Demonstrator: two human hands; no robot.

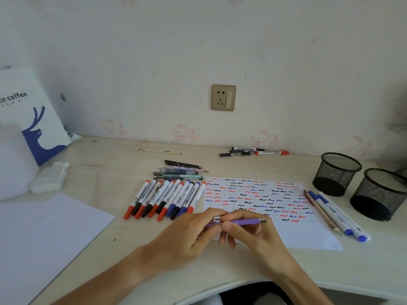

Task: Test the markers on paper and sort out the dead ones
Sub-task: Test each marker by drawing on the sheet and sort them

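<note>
Both hands hold a thin purple pen level above the near edge of the test paper. My left hand pinches its left end; my right hand grips the barrel, and the metal tip pokes out to the right. The paper is covered with red, blue and black squiggles. A row of several white markers with red, black and blue caps lies left of the paper. Behind that row sits a small pile of thin pens. Three markers lie by the wall.
Two black mesh pen cups stand at the right. Blue-capped markers and a pencil lie along the paper's right edge. A blank sheet is at the near left, with a tissue wad and a coffee bag behind.
</note>
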